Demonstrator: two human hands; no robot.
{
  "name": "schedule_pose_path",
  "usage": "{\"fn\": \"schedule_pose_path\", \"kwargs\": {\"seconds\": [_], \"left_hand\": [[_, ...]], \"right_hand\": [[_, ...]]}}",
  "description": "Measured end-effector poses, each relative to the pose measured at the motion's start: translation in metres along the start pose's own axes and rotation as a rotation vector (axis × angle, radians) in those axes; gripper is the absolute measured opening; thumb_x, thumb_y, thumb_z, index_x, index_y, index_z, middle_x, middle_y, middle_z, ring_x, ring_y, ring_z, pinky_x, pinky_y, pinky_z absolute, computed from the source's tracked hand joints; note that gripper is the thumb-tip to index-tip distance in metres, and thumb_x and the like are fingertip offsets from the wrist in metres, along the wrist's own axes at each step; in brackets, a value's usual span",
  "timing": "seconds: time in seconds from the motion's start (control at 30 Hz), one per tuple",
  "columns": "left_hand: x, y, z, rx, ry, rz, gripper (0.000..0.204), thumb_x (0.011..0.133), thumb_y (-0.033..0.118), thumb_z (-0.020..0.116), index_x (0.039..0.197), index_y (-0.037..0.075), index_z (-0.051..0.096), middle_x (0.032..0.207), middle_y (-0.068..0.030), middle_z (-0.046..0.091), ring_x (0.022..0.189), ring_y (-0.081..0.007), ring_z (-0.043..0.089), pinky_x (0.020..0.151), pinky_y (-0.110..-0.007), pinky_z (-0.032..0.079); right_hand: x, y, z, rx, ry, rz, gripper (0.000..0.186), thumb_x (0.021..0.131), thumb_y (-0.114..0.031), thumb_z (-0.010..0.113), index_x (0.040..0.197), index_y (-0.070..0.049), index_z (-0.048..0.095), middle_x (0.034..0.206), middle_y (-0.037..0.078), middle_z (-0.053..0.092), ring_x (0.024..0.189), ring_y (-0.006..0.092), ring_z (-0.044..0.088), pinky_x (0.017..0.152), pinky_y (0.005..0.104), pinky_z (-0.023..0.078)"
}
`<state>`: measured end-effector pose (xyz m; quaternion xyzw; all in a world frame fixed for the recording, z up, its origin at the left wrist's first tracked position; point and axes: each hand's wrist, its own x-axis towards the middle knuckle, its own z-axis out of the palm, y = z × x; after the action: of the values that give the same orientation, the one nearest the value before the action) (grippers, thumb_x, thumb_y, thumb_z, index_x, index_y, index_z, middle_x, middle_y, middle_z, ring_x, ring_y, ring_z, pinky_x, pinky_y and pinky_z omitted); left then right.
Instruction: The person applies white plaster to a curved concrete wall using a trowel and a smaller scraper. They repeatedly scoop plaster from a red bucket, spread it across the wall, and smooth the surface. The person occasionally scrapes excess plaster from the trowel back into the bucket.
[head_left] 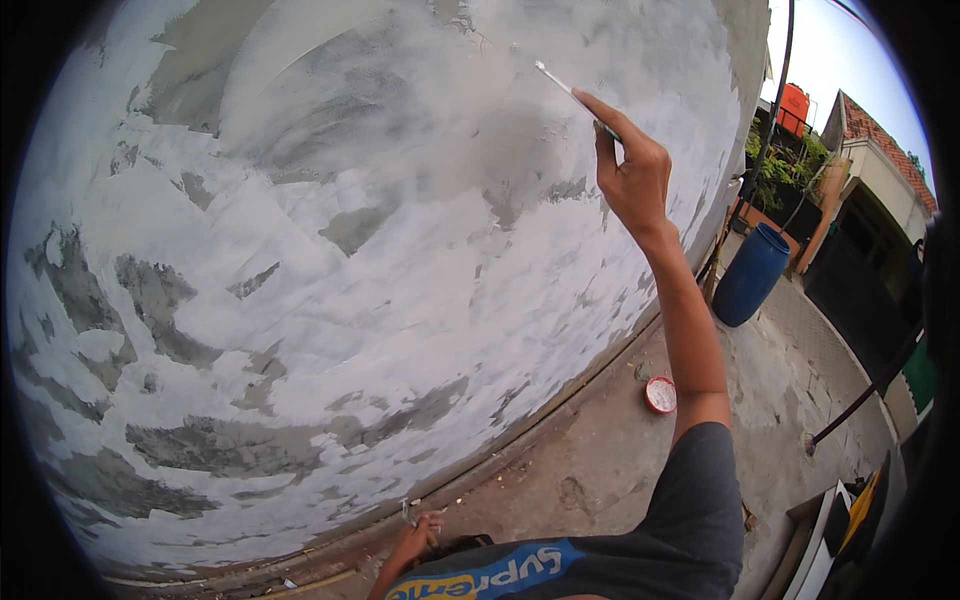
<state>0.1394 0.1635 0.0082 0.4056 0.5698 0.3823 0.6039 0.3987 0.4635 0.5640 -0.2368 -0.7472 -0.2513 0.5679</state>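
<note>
A grey wall (420,280) coated unevenly with white putty fills most of the view. My right hand (635,175) is raised at its upper right, fingers closed on a thin, flat putty blade (562,84) seen nearly edge-on. White putty clings to the blade's tip, which is at or close to the wall; I cannot tell whether it touches. Low down, near the foot of the wall, my left hand (418,538) is closed around a small scraper (409,513) with a metallic head. Its fingers partly hide the handle.
A red bowl of white paste (660,395) stands on the concrete ground (600,450) beside my right arm. Farther right are a blue barrel (750,274), a slanting dark pole (865,395) and a house with a dark gate (862,270). Boards (812,545) lie at lower right.
</note>
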Motion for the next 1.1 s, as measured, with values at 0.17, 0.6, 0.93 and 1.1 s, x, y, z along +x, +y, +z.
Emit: {"fn": "schedule_pose_path", "kwargs": {"seconds": [0.17, 0.6, 0.93, 1.1], "left_hand": [[0.009, 0.002, 0.002, -0.005, 0.004, 0.052, 0.045, 0.106, 0.03, 0.027, 0.123, -0.001, 0.054, 0.11, -0.0155, 0.067, 0.098, -0.0197, 0.064, 0.087, -0.032, 0.048], [-0.01, -0.007, -0.005, 0.025, 0.028, -0.034, 0.046, 0.105, 0.033, 0.028, 0.126, 0.001, 0.055, 0.11, -0.0131, 0.067, 0.102, -0.0197, 0.062, 0.085, -0.031, 0.048], [0.006, -0.004, -0.007, 0.025, -0.025, -0.011, 0.046, 0.106, 0.032, 0.028, 0.126, 0.0, 0.054, 0.113, -0.0133, 0.066, 0.103, -0.0204, 0.061, 0.089, -0.032, 0.047], [0.002, 0.016, 0.002, 0.106, -0.057, -0.013, 0.046, 0.106, 0.032, 0.028, 0.125, 0.0, 0.054, 0.112, -0.0132, 0.066, 0.098, -0.0192, 0.062, 0.084, -0.033, 0.049]], "right_hand": [[0.063, 0.028, 0.004, -0.187, 0.041, -0.281, 0.057, 0.078, 0.011, 0.056, 0.122, -0.024, 0.066, 0.118, 0.0, 0.067, 0.105, 0.0196, 0.066, 0.082, 0.0291, 0.056], [-0.063, 0.053, 0.029, -0.187, 0.119, -0.075, 0.061, 0.069, 0.013, 0.06, 0.121, -0.019, 0.066, 0.12, 0.004, 0.066, 0.113, 0.0246, 0.062, 0.091, 0.0355, 0.054], [-0.154, 0.03, 0.074, -0.202, -0.022, 0.015, 0.067, 0.069, 0.013, 0.057, 0.128, -0.018, 0.061, 0.13, 0.006, 0.059, 0.117, 0.0271, 0.059, 0.094, 0.0374, 0.052], [-0.134, 0.04, 0.021, 0.012, -0.049, 0.174, 0.048, 0.08, 0.007, 0.058, 0.121, -0.016, 0.065, 0.107, 0.01, 0.069, 0.087, 0.0271, 0.067, 0.075, 0.0336, 0.053]]}}
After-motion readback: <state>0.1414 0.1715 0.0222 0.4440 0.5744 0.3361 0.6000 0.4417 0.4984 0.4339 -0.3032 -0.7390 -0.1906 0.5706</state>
